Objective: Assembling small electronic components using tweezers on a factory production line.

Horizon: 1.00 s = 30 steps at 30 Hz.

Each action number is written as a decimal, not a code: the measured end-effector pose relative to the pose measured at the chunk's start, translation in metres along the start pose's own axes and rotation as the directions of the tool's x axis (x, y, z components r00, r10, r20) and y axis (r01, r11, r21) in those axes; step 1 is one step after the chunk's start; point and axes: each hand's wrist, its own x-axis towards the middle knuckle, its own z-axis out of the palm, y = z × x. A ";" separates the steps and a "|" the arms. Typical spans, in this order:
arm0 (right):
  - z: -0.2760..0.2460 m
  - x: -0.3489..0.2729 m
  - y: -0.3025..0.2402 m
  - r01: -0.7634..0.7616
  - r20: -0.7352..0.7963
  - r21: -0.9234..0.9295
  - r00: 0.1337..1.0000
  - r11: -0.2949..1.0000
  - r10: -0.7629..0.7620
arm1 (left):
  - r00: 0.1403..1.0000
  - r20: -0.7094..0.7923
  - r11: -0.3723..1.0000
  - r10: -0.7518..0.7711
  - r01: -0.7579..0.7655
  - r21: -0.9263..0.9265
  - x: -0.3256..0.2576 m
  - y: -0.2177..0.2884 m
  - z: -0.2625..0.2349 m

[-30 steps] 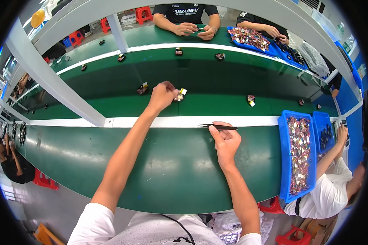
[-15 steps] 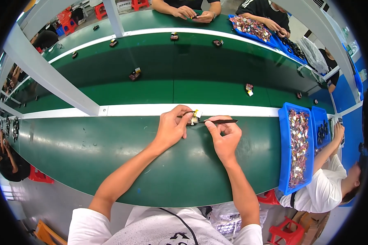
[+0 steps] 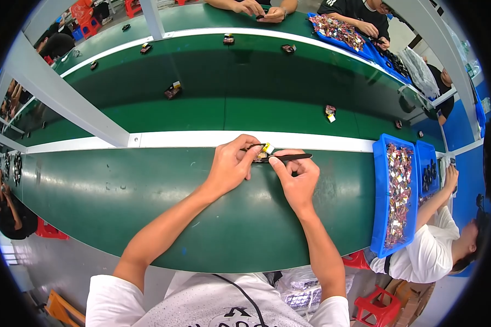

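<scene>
My left hand (image 3: 232, 166) pinches a small dark part with a yellow tab (image 3: 263, 150) just above the green bench (image 3: 147, 207), near the white strip. My right hand (image 3: 294, 177) grips black tweezers (image 3: 289, 157) that lie sideways, their tip touching the small part from the right. Both hands meet at the middle of the bench in front of me.
A green conveyor belt (image 3: 229, 82) beyond the white strip carries small parts (image 3: 173, 90) (image 3: 329, 111). A blue tray (image 3: 395, 196) full of small parts stands to my right, next to a seated person (image 3: 442, 245). Other people work across the belt beside another blue tray (image 3: 338, 27). A grey post (image 3: 65, 103) slants at left.
My left hand drew back from the conveyor belt with the small part and brought it to the tweezers in my right hand. The view has tilted down toward the bench.
</scene>
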 end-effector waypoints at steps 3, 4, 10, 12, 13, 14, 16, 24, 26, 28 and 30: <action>0.001 0.000 0.002 -0.085 0.018 0.118 0.996 0.989 0.083 | 1.000 0.016 0.999 -0.011 0.011 -0.037 0.000 0.000 -0.001; 0.000 0.001 0.005 -0.116 0.034 0.202 0.993 0.973 0.112 | 1.000 0.017 0.999 -0.011 0.011 -0.037 0.000 0.000 0.000; -0.004 0.003 -0.005 -0.254 0.077 0.348 0.967 0.903 0.242 | 1.000 0.025 0.998 0.006 -0.005 -0.070 -0.001 -0.002 0.003; -0.005 0.003 -0.005 -0.293 0.092 0.348 0.956 0.891 0.279 | 1.000 0.029 0.996 0.003 0.000 -0.092 -0.001 -0.001 0.004; -0.004 0.003 -0.006 -0.298 0.084 0.358 0.954 0.885 0.287 | 1.000 0.028 0.996 0.003 0.000 -0.092 -0.001 -0.002 0.004; -0.004 0.002 -0.006 -0.302 0.076 0.368 0.952 0.879 0.295 | 0.999 0.037 0.993 0.018 -0.013 -0.115 -0.001 -0.004 0.004; -0.008 0.003 -0.011 -0.363 0.094 0.357 0.931 0.861 0.353 | 0.999 0.041 0.990 0.031 -0.026 -0.138 -0.002 -0.004 0.004; -0.007 0.001 -0.016 -0.418 0.092 0.338 0.906 0.843 0.413 | 0.998 0.030 0.988 0.060 -0.055 -0.147 -0.004 -0.004 0.004; -0.009 0.001 -0.014 -0.411 0.093 0.345 0.910 0.844 0.405 | 0.997 0.027 0.987 0.067 -0.062 -0.151 -0.004 -0.004 0.006; -0.009 0.000 -0.013 -0.403 0.088 0.349 0.913 0.846 0.398 | 0.997 0.030 0.986 0.073 -0.068 -0.152 -0.004 -0.003 0.007; -0.009 0.001 -0.013 -0.395 0.085 0.353 0.917 0.849 0.391 | 0.995 0.012 0.989 0.103 -0.101 -0.112 -0.005 -0.003 0.007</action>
